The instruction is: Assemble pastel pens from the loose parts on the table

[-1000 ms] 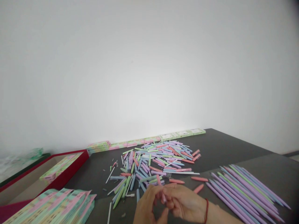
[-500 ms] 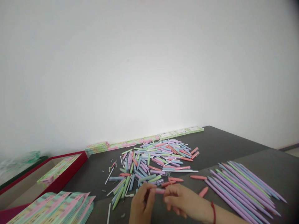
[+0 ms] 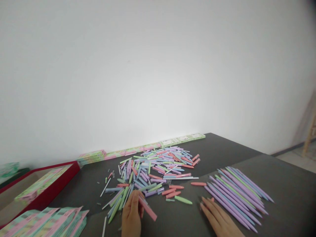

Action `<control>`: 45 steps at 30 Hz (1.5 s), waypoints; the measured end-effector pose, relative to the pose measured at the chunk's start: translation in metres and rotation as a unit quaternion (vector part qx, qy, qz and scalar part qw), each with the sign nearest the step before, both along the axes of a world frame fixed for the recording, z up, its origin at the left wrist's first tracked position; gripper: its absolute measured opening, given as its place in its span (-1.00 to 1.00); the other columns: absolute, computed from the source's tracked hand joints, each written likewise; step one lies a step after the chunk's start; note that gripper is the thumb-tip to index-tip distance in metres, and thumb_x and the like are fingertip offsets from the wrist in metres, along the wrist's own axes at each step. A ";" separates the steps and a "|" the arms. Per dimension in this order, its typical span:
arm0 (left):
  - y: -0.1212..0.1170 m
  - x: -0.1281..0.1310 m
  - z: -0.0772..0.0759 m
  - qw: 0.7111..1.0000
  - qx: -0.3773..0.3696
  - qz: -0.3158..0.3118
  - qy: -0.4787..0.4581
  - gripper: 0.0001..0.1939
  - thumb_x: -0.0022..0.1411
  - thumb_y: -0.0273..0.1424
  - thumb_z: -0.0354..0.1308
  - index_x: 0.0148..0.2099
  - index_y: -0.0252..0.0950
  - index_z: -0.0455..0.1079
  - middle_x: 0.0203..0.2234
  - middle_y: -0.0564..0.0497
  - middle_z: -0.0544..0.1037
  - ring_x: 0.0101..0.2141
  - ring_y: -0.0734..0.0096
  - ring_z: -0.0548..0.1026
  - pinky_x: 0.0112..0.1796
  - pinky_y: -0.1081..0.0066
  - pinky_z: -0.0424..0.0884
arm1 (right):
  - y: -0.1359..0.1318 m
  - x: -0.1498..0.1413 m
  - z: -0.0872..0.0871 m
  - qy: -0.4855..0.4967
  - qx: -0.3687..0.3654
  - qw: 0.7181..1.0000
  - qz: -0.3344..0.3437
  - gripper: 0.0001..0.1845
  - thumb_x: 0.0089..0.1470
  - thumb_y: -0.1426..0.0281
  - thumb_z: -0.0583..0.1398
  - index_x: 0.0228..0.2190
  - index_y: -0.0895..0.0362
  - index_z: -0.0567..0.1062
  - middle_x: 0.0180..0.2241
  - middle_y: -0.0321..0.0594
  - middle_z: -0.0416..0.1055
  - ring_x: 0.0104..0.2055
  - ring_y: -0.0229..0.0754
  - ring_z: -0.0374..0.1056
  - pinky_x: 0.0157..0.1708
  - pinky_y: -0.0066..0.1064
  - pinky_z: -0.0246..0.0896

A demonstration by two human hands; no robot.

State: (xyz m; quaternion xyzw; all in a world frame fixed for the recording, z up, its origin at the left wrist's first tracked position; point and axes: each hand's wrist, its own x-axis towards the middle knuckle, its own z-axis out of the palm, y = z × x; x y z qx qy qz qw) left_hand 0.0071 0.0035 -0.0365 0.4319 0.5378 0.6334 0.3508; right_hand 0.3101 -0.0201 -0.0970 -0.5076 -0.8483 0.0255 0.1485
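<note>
Head view: left hand (image 3: 131,215), fingers pinching a pink pen (image 3: 147,208) near its upper end, low over the dark surface (image 3: 283,197) beside the loose pile (image 3: 153,172). Right hand (image 3: 218,219) flat, fingers spread, touching the pen row (image 3: 234,191). Pen looks light, stiff, smooth; mid-barrel grip suits it best.

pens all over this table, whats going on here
A person sits at a dark table sorting pastel pen parts. The left hand grips a pink pen piece at the edge of the loose pile. The right hand lies flat and open beside a neat row of long pens. Stacks of printed cards and a red tray sit at the left.
</note>
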 end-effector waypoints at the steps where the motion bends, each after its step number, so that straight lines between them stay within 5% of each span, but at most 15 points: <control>1: -0.001 0.000 0.001 1.000 0.001 -0.004 0.008 -0.44 0.04 0.18 0.02 -0.54 -0.24 0.29 -0.71 0.19 0.21 -0.66 0.52 0.14 -0.64 0.53 0.12 | 0.004 -0.008 0.007 0.001 -0.006 1.000 -0.025 -0.30 0.04 0.32 0.17 0.20 0.21 0.18 0.26 0.04 0.00 0.27 0.22 -0.08 0.16 0.06 0.03; 7: -0.003 0.001 0.003 0.999 0.004 -0.028 0.027 -0.45 0.06 0.15 0.03 -0.57 -0.25 0.26 -0.73 0.20 0.18 -0.69 0.55 0.11 -0.65 0.54 0.08 | 0.031 -0.059 0.049 0.032 -0.077 0.996 -0.026 -0.34 0.12 0.29 0.05 0.17 0.40 0.19 0.24 0.14 0.05 0.28 0.12 -0.06 0.24 -0.04 -0.12; 13: 0.005 0.000 -0.015 0.996 -0.015 -0.080 0.020 -0.54 0.13 0.07 0.03 -0.49 -0.24 0.27 -0.67 0.21 0.15 -0.64 0.53 0.10 -0.64 0.56 0.04 | 0.046 -0.089 0.049 0.080 -0.083 0.993 0.025 -0.37 0.08 0.38 0.05 0.18 0.34 0.19 0.22 0.08 0.11 0.27 0.04 -0.02 0.25 -0.10 -0.13; 17: 0.007 0.000 -0.020 0.988 0.014 -0.099 0.121 -0.70 0.22 -0.12 0.02 -0.42 -0.22 0.27 -0.62 0.21 0.13 -0.59 0.49 0.15 -0.57 0.52 0.11 | 0.044 -0.100 0.048 0.125 -0.083 0.984 0.094 -0.35 0.02 0.43 0.10 0.17 0.28 0.20 0.21 0.07 0.13 0.27 0.06 -0.02 0.24 -0.07 -0.11; 20: 0.006 0.002 -0.018 0.964 0.023 -0.113 0.238 -0.79 0.24 -0.27 -0.03 -0.42 -0.22 0.22 -0.59 0.18 0.18 -0.53 0.44 0.23 -0.46 0.48 0.18 | 0.049 -0.101 0.055 0.162 -0.065 0.978 0.117 -0.48 0.07 0.45 0.09 0.10 0.20 0.29 0.15 0.02 0.22 0.20 -0.01 0.10 0.19 -0.17 0.00; 24: 0.005 0.004 -0.017 0.916 -0.012 -0.112 0.384 -0.85 0.22 -0.44 -0.12 -0.41 -0.20 0.16 -0.56 0.14 0.28 -0.49 0.38 0.32 -0.41 0.44 0.21 | 0.081 -0.097 0.066 0.123 -0.023 0.991 0.040 -0.71 0.14 0.55 -0.01 -0.19 0.15 0.45 -0.14 -0.09 0.39 -0.07 -0.12 0.31 -0.04 -0.32 0.17; 29: 0.005 0.005 -0.016 0.854 -0.006 -0.095 0.511 -0.85 0.13 -0.55 -0.10 -0.43 -0.22 0.18 -0.50 0.05 0.37 -0.42 0.32 0.39 -0.39 0.41 0.24 | 0.118 -0.102 0.066 0.066 -0.051 0.996 0.028 -0.91 0.01 0.52 0.15 -0.41 0.16 0.46 -0.30 -0.12 0.43 -0.20 -0.08 0.35 -0.21 -0.36 0.17; 38: 0.003 0.006 -0.011 0.822 0.098 -0.081 0.556 -0.83 0.12 -0.60 -0.07 -0.43 -0.24 0.19 -0.51 -0.01 0.41 -0.41 0.26 0.42 -0.35 0.34 0.32 | 0.122 -0.108 0.068 -0.004 -0.075 0.997 0.026 -0.80 -0.06 0.60 0.08 -0.39 0.22 0.47 -0.35 -0.04 0.47 -0.29 -0.04 0.36 -0.32 -0.35 0.11; 45: 0.001 0.008 -0.007 0.810 0.183 -0.097 0.549 -0.82 0.10 -0.63 -0.07 -0.41 -0.25 0.21 -0.51 -0.03 0.43 -0.42 0.27 0.42 -0.34 0.32 0.35 | 0.115 -0.090 0.071 0.014 -0.060 0.996 0.069 -0.77 0.01 0.59 0.07 -0.29 0.19 0.46 -0.21 -0.05 0.42 -0.15 -0.05 0.32 -0.19 -0.35 0.11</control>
